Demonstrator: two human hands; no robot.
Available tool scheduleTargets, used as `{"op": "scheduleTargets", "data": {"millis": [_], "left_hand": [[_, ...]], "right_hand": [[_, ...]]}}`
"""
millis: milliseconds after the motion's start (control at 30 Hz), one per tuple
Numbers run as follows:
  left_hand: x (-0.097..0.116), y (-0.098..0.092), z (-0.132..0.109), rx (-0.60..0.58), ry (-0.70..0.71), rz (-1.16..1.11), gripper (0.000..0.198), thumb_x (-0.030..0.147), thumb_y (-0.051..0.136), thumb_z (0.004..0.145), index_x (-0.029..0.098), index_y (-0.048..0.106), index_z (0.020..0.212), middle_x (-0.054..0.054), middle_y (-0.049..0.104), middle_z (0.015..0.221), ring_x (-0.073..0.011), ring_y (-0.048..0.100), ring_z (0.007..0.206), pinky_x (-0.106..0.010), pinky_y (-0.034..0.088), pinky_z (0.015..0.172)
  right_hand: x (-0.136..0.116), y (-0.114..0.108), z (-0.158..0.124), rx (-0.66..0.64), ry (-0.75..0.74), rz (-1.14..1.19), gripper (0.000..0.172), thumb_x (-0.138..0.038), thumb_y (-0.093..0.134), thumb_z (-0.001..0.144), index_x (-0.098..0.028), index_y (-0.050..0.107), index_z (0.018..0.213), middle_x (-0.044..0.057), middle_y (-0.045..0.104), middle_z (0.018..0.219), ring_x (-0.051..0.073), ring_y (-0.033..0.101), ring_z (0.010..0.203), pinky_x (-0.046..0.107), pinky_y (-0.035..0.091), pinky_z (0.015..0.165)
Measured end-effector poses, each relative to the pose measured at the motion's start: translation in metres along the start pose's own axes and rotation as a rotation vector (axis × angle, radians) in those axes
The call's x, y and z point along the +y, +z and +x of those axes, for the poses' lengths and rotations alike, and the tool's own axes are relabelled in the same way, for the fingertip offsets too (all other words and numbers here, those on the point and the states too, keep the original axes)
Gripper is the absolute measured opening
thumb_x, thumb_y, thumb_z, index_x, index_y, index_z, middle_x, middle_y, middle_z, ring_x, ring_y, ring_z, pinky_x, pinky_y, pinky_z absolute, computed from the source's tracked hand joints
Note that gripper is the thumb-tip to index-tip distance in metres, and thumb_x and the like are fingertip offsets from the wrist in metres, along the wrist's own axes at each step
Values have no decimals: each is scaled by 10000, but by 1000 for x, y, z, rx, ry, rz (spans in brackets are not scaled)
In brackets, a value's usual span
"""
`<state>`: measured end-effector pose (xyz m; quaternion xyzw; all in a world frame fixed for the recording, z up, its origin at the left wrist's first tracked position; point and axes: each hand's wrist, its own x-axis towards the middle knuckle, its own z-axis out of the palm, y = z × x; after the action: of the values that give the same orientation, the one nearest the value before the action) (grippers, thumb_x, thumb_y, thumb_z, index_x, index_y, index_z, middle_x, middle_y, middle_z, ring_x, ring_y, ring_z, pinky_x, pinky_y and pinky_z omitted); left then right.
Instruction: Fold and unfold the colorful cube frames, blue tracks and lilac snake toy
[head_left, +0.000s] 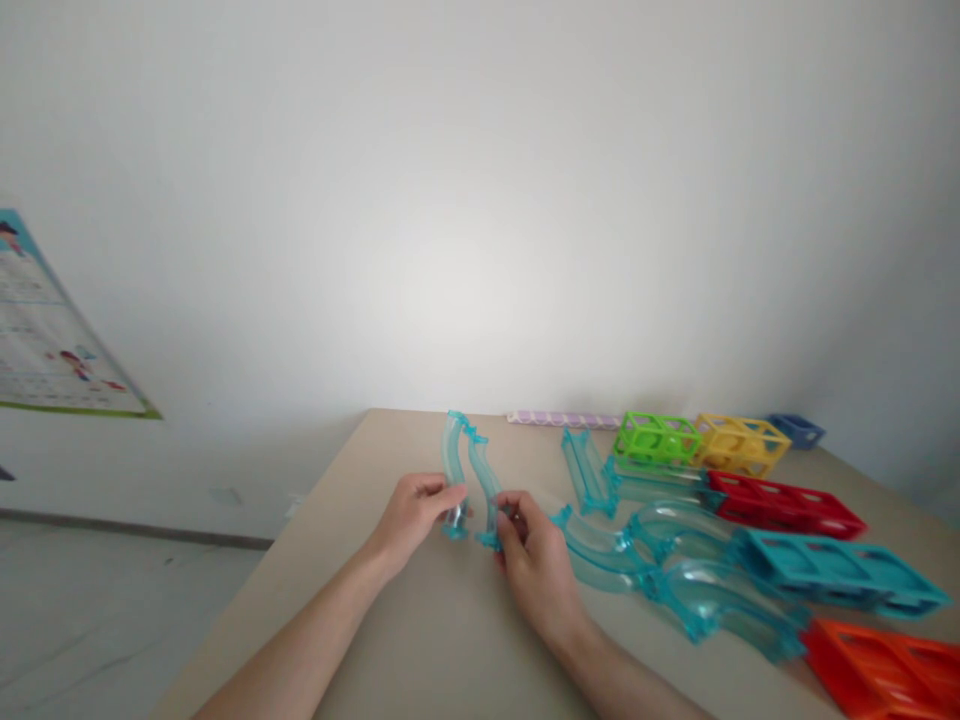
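My left hand [421, 520] pinches the lower part of a clear blue curved track piece [453, 452], thumb on its near side. A second curved track piece [482, 467] of the same kind is in my right hand [531, 550], gripped near its lower end. Both pieces point away from me over the table, side by side. Their far ends come close together; I cannot tell whether they touch. The near ends stand apart with a narrow gap between them.
More clear blue curved track pieces [600, 545] lie right of my hands, with a straight track piece [587, 470] behind. Green [658, 438], yellow [741, 445], red [784, 505], teal [847, 572] and orange blocks [892, 665] stand rightward. A patterned purple strip [566, 419] lies along the wall.
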<state>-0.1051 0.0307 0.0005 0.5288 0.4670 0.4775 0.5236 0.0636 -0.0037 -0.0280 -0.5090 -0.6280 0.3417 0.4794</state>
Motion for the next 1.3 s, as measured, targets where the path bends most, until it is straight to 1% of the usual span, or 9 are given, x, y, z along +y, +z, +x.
{"op": "scheduleTargets", "data": {"millis": [133,267,467,533,800,967,1100,1200,1300], "left_hand": [[2,3,-5,-201,-59,-104,266,335,716,705,122,658,556,-51,662,596,-168,607,611,-321,503,687],[4,8,-8,-208,-81,-218,241,285,730,667,118,648,515,-50,649,552,-161,600,554,-309,506,624],[1,1,4,276,-19,-384,208,259,668,620,147,554,486,-17,570,450,-118,502,402,-232,388,419],[0,-6,8,337,-5,-366,208,257,654,611,156,529,480,-18,567,442,-106,470,377,-222,352,396],[-3,3,-3,-135,25,-171,280,355,690,699,122,626,556,-9,544,529,-104,463,493,-244,383,517],[-12,5,-3,-214,40,-91,300,387,692,725,117,645,602,-31,576,596,-128,500,571,-260,406,585],[-12,6,1,-19,100,-130,308,398,696,743,130,607,620,-11,556,612,-119,519,606,-241,437,599],[-6,7,6,263,115,-257,301,417,721,720,172,629,868,-4,608,737,-131,574,664,-236,466,584],[0,3,9,335,91,-340,437,447,714,721,210,599,1070,-18,653,855,-126,598,658,-233,473,560]], "right_hand": [[2,1,-2,-39,-27,17,179,-297,429,911,-183,548,981,-29,514,644,109,489,506,209,377,476],[2,1,-3,-49,-40,30,154,-287,431,913,-192,538,970,-36,498,635,105,483,508,204,372,469],[5,2,0,10,-31,112,104,-251,415,901,-204,504,929,-42,489,655,96,487,508,203,405,479],[4,3,1,21,-9,139,95,-255,420,896,-202,497,916,-49,478,645,94,496,491,204,406,471],[-6,1,-3,-49,-8,188,88,-263,421,899,-197,477,882,-57,486,583,103,517,473,211,391,470],[-4,2,-2,-86,1,218,71,-258,434,892,-200,471,878,-58,491,578,105,505,473,211,393,473],[-3,3,-1,-83,4,224,87,-268,428,904,-196,475,889,-58,485,583,104,506,482,210,391,477],[-2,3,-3,-111,-18,233,85,-262,426,908,-193,477,908,-59,481,591,97,493,484,203,383,473],[-3,4,-6,-206,-34,258,81,-259,434,910,-193,479,921,-63,464,613,85,472,487,192,375,467]]}}
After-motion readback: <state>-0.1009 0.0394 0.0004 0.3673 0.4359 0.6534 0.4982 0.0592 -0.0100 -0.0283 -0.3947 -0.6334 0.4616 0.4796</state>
